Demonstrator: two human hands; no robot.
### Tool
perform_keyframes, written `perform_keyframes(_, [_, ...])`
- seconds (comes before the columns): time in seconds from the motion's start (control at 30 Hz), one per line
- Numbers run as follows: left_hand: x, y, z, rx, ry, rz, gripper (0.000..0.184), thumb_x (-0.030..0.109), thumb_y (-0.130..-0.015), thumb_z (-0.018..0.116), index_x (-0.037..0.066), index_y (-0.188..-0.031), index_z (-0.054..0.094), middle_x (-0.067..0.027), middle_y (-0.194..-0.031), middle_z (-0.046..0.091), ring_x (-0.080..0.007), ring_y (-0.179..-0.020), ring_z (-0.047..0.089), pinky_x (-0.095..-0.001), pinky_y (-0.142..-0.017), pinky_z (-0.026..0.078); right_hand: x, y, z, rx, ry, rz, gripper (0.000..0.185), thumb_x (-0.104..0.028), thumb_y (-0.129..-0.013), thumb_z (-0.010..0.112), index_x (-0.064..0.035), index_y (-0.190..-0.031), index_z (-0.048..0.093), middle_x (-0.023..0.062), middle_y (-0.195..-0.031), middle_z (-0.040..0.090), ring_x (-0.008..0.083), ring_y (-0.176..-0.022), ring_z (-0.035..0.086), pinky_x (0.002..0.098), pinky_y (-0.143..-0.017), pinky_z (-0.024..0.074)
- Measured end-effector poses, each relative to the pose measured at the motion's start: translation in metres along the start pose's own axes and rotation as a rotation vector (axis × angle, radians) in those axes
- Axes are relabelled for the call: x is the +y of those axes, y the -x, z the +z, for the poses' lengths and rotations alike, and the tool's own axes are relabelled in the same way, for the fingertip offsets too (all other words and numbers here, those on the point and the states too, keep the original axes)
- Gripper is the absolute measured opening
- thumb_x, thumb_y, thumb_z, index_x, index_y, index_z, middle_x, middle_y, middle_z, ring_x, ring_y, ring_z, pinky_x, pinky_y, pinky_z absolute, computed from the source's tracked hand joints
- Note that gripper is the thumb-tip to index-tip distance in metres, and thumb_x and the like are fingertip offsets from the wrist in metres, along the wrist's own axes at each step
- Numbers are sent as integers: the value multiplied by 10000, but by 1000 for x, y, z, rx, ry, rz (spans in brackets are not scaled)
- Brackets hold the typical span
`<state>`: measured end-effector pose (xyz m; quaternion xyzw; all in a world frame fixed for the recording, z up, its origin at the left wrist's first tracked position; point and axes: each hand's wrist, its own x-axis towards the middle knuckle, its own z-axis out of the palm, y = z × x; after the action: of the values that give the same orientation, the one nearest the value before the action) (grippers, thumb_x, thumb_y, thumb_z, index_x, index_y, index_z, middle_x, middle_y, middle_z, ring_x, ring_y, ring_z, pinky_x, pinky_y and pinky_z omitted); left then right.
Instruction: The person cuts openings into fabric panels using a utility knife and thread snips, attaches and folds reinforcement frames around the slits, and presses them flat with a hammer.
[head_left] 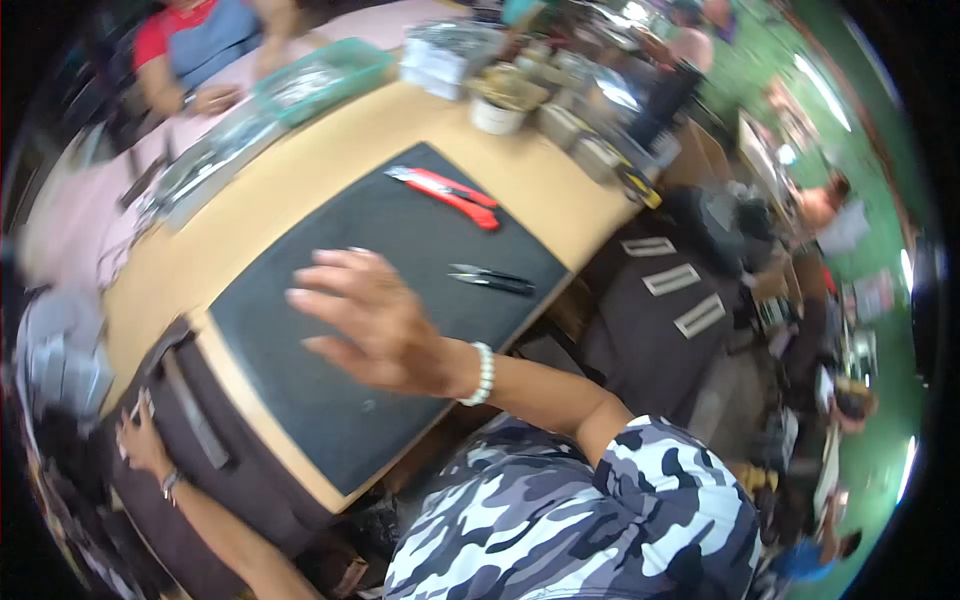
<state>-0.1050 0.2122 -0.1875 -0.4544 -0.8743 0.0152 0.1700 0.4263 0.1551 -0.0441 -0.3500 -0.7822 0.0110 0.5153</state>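
Note:
My right hand (370, 325), with a beaded bracelet at the wrist, is raised over a black mat (320, 390). Its fingers are spread and hold nothing. Beyond it on the mat lie a red box cutter (450, 195) and black-handled thread snips (492, 280). At the lower left, my left hand (145, 440) rests on dark fabric (250, 490) beside the table. Its fingers close on a small white piece (143, 405), partly hidden and too blurred to name exactly. A long flat grey strip (195, 415) lies on the fabric close to that hand.
Along the far side of the table (340, 140) stand a green tray (325, 80), a white tub (498, 112) and stacked supplies. Three white rectangular frames (672, 280) lie on dark cloth at right. A co-worker (210, 60) sits opposite; bundled grey cloth (65, 355) is at left.

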Motion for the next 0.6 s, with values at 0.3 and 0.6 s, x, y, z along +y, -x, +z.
perform_keyframes(0.3, [53, 23, -72, 464, 98, 125, 721, 589, -866, 498, 100, -1387, 403, -125, -1419, 405, -350, -1273, 401, -592, -1006, 320, 74, 228, -228, 236, 1117, 778, 298, -183, -886, 547, 1, -1121, 560, 185, -1196, 503, 356, -1141, 461, 456, -976, 352])
perform_keyframes(0.6, [286, 199, -271, 388, 871, 865, 557, 271, -869, 640, 62, -1349, 450, -167, -1411, 408, -316, -1327, 355, -486, -1105, 253, 94, 332, -312, -141, 1562, 1609, 771, -503, -883, 494, 25, -1408, 296, 229, -1482, 235, 412, -1372, 194, 596, -1076, 157])
